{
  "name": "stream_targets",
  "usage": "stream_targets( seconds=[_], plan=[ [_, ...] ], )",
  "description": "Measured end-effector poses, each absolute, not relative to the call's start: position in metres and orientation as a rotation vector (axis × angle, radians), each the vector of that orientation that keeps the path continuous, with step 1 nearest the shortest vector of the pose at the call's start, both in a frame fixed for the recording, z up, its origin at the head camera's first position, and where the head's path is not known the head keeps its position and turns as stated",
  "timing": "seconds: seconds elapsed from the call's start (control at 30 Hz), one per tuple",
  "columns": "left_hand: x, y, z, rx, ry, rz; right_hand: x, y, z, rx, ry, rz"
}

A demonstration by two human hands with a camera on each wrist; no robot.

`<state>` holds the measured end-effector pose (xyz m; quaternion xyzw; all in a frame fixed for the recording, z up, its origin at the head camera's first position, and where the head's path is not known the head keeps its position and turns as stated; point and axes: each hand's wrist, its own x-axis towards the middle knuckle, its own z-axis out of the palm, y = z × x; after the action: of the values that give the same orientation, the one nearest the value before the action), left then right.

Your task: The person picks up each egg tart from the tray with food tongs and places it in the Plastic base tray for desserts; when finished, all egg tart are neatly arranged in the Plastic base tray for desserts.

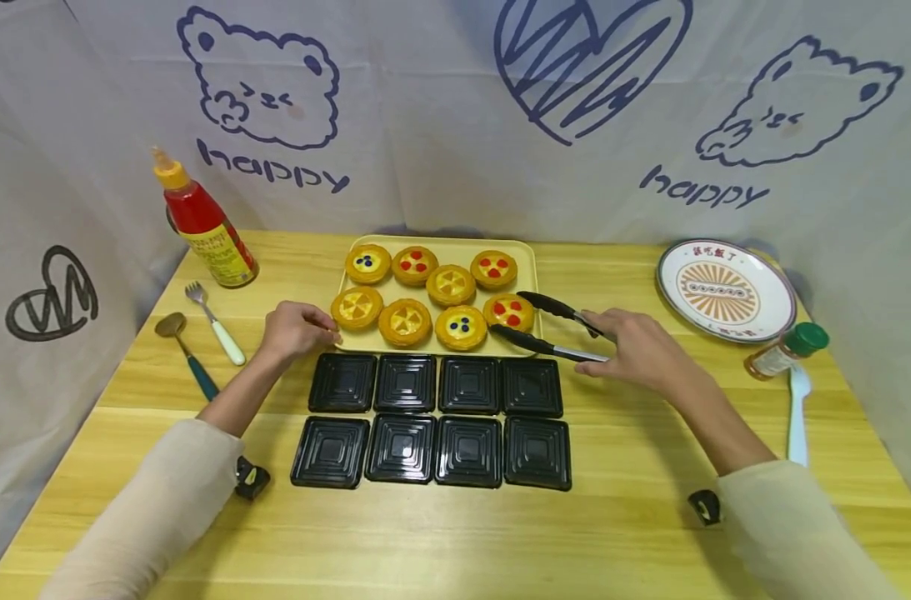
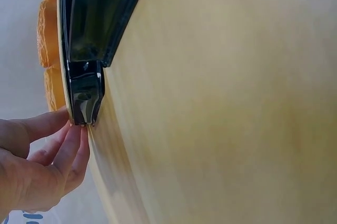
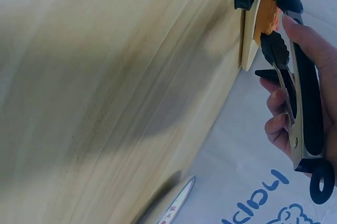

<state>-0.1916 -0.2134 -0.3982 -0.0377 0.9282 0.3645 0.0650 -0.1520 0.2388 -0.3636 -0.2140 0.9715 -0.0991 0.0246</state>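
Observation:
My left hand (image 1: 297, 329) pinches the front left corner of a pale yellow tray (image 1: 457, 253) between thumb and fingers. Several egg tarts lie on the tray, topped with red pieces, blue dots or yellow wedges. My right hand (image 1: 635, 348) grips black-tipped metal tongs (image 3: 307, 97). The spread tips of the tongs straddle a red-topped egg tart (image 1: 509, 312) at the tray's front right. In front of the tray stand two rows of black square plastic containers (image 1: 406, 383).
At left are a red sauce bottle (image 1: 207, 225), a fork (image 1: 218, 325) and a dark-handled spoon (image 1: 188, 354). A patterned plate (image 1: 773, 312), a green-capped seasoning jar (image 1: 788, 350) and a light blue utensil (image 1: 798, 417) are at right. A cloth backdrop (image 1: 425, 167) hangs behind the table.

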Motion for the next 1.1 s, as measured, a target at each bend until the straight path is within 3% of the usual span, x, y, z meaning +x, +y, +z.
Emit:
stream_targets(
  seconds=[0.17,0.37,0.6,0.87,1.1],
  plan=[
    [-0.192,-0.216,-0.399,-0.116,2.8,1.092,-0.139,0.244,-0.357,-0.698,3.054,-0.316],
    [-0.193,-0.215,-0.399,-0.113,2.804,1.079,-0.1,0.258,-0.347,-0.727,3.057,-0.367],
    [-0.193,-0.213,-0.399,-0.101,2.811,1.061,-0.065,0.271,-0.357,-0.736,3.08,-0.364],
    [-0.192,-0.215,-0.398,-0.119,2.802,1.059,-0.065,0.27,-0.367,-0.795,3.089,-0.386],
    [-0.194,-0.213,-0.399,-0.117,2.819,1.048,-0.075,0.261,-0.348,-0.72,3.025,-0.462]
  ],
)
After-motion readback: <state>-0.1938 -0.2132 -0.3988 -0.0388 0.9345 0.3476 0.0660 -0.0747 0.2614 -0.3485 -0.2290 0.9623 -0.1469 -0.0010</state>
